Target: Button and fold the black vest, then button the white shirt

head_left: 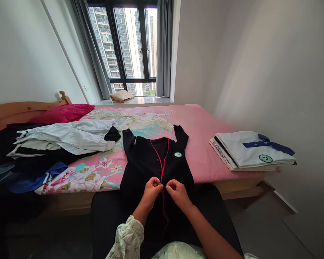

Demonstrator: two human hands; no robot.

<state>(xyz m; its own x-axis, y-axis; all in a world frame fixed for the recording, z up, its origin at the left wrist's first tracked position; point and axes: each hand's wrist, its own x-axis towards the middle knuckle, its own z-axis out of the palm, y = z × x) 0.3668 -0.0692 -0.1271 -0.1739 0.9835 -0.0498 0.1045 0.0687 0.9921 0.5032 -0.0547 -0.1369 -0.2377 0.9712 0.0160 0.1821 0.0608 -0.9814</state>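
A black cardigan (143, 158) with red trim and a round green-and-white badge (178, 154) lies front side up, its sleeves toward the far side of the bed. Its lower part hangs over the bed's near edge toward my lap. At the front opening, my left hand (151, 192) pinches the red-trimmed edge between thumb and fingertips. Close beside it, my right hand (178, 193) is closed in a pinch on the other front edge. Small buttons show above my hands; whatever lies right under my fingertips is too small to make out.
The cardigan rests on a bed with a pink floral sheet (202, 144). To the left is a loose heap of clothes, a white shirt (78, 135) on top. Folded polo shirts (245, 147) are stacked at the right. A magenta pillow (64, 113) leans by the wooden headboard (24, 109).
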